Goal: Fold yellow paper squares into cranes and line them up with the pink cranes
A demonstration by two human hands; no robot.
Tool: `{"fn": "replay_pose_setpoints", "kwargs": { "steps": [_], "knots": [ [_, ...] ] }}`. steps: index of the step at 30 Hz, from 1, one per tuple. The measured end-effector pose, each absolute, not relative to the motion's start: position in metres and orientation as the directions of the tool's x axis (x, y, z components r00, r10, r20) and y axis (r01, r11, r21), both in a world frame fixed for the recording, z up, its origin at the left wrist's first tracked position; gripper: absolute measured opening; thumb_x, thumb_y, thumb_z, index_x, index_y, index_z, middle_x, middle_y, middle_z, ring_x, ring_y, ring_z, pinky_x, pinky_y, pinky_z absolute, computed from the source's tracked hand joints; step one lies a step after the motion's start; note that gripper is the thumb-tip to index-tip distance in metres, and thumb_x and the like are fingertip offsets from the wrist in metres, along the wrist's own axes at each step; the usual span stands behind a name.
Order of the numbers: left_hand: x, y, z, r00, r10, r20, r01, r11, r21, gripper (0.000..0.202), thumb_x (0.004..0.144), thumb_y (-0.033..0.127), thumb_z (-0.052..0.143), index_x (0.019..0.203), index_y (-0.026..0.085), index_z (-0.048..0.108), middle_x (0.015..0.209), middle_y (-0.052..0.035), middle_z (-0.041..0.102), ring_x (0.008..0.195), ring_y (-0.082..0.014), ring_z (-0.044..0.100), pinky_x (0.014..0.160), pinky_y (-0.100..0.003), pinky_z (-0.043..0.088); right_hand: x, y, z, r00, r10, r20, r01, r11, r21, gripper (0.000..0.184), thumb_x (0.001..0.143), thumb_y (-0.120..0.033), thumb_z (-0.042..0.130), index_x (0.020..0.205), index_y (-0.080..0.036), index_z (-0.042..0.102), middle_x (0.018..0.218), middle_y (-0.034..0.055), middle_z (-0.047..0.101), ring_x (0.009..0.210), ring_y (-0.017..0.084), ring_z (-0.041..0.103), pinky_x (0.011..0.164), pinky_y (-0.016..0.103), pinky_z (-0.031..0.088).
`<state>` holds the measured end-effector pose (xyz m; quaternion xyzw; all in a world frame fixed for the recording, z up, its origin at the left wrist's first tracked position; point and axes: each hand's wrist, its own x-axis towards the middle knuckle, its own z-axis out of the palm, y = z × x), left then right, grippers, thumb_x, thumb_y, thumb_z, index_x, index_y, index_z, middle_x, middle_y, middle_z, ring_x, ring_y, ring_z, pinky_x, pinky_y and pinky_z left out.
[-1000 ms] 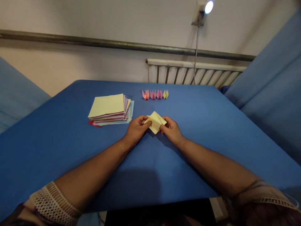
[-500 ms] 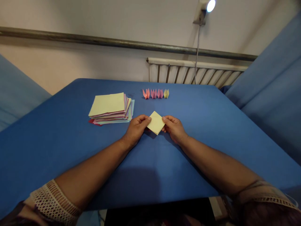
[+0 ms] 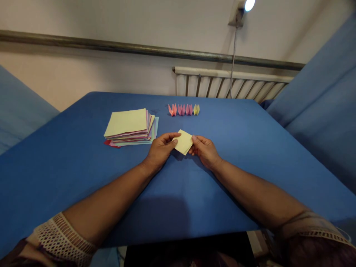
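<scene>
Yellow paper (image 3: 184,143) turned slightly, folds probably hidden

Part of the right hand (image 3: 206,151) is hidden behind the folded yellow paper (image 3: 183,142). The far bench (image 3: 236,178) edge covers the lower radiator (image 3: 205,72), the lamp (image 3: 249,4) is cropped above, and creases in the paper figures (image 3: 181,110) are too small to tell.

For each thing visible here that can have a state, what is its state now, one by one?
Yellow paper square: folded, held between both grips
Left grip: pinching the square's left side
Right grip: pinching its right side
Paper stack: unevenly piled, yellow on top
Salmon origami piece: folded, points up
Two pink-purple origami pieces: folded, points up
Pale yellow origami piece: folded, points up
Wall light: lit
</scene>
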<state>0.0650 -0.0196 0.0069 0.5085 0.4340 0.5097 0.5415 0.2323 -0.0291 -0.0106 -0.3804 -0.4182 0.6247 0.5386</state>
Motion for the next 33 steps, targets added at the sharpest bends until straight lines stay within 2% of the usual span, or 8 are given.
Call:
{"fn": "replay_pose_setpoints", "kwargs": {
  "steps": [5, 10, 15, 20, 23, 29, 33],
  "knots": [
    [0.0653, -0.0182, 0.0090, 0.104, 0.995, -0.007, -0.253, 0.034, 0.967, 0.040, 0.065, 0.026, 0.081, 0.101, 0.014, 0.070, 0.093, -0.0049, 0.072, 0.080, -0.0141, 0.063, 0.079, -0.029, 0.049, 0.2314, -0.0314, -0.0081, -0.162, 0.987, 0.004, -0.321, -0.049, -0.946, 0.042, 0.068, -0.058, 0.076, 0.078, -0.018, 0.064, 0.062, -0.0027, 0.063, 0.054, 0.010, 0.058, 0.052, 0.023, 0.042],
    [0.0648, -0.0184, 0.0091, 0.133, 0.989, -0.057, -0.319, 0.098, 0.943, 0.039, 0.065, 0.023, 0.082, 0.101, 0.014, 0.071, 0.097, -0.0061, 0.073, 0.083, -0.0146, 0.065, 0.081, -0.030, 0.050, 0.2315, -0.0304, -0.0111, -0.159, 0.987, 0.024, -0.325, -0.030, -0.945, 0.043, 0.071, -0.058, 0.073, 0.088, -0.019, 0.066, 0.070, -0.0017, 0.065, 0.056, 0.010, 0.058, 0.052, 0.024, 0.043],
    [0.0643, -0.0182, 0.0087, 0.158, 0.985, -0.072, -0.349, 0.124, 0.929, 0.041, 0.064, 0.024, 0.084, 0.101, 0.014, 0.071, 0.096, -0.0058, 0.073, 0.081, -0.0140, 0.065, 0.078, -0.028, 0.050, 0.2314, -0.0304, -0.0123, -0.165, 0.986, 0.037, -0.322, -0.018, -0.947, 0.043, 0.073, -0.059, 0.071, 0.087, -0.019, 0.066, 0.069, -0.0013, 0.065, 0.057, 0.010, 0.059, 0.053, 0.024, 0.043],
    [0.0634, -0.0186, 0.0086, 0.176, 0.981, -0.088, -0.347, 0.145, 0.927, 0.041, 0.065, 0.024, 0.084, 0.102, 0.013, 0.071, 0.096, -0.0066, 0.073, 0.081, -0.0144, 0.065, 0.076, -0.028, 0.050, 0.2313, -0.0306, -0.0120, -0.174, 0.984, 0.032, -0.328, -0.028, -0.944, 0.046, 0.073, -0.062, 0.069, 0.087, -0.019, 0.066, 0.070, -0.0008, 0.065, 0.056, 0.010, 0.058, 0.052, 0.024, 0.043],
    [0.0634, -0.0189, 0.0092, 0.171, 0.982, -0.083, -0.341, 0.138, 0.930, 0.041, 0.064, 0.024, 0.084, 0.101, 0.014, 0.071, 0.097, -0.0071, 0.072, 0.081, -0.0146, 0.065, 0.077, -0.028, 0.051, 0.2314, -0.0302, -0.0133, -0.190, 0.981, 0.037, -0.328, -0.028, -0.944, 0.042, 0.076, -0.059, 0.068, 0.088, -0.019, 0.065, 0.070, -0.0008, 0.065, 0.056, 0.010, 0.058, 0.052, 0.024, 0.042],
    [0.0655, -0.0187, 0.0087, 0.091, 0.995, 0.041, -0.208, -0.021, 0.978, 0.040, 0.064, 0.026, 0.083, 0.100, 0.015, 0.071, 0.096, -0.0057, 0.073, 0.087, -0.0162, 0.065, 0.086, -0.031, 0.050, 0.2326, -0.0288, -0.0165, -0.148, 0.989, 0.028, -0.308, -0.019, -0.951, 0.033, 0.074, -0.047, 0.071, 0.090, -0.019, 0.065, 0.068, -0.0014, 0.065, 0.058, 0.011, 0.059, 0.054, 0.025, 0.044],
    [0.0672, -0.0198, 0.0071, 0.120, 0.989, 0.088, -0.113, -0.075, 0.991, 0.039, 0.066, 0.031, 0.081, 0.100, 0.016, 0.071, 0.097, -0.0054, 0.074, 0.089, -0.0176, 0.066, 0.088, -0.033, 0.050, 0.2319, -0.0293, -0.0162, -0.124, 0.989, 0.085, -0.229, 0.054, -0.972, 0.035, 0.070, -0.048, 0.074, 0.088, -0.019, 0.063, 0.069, -0.0016, 0.064, 0.059, 0.012, 0.057, 0.054, 0.025, 0.044]
  ]
}}
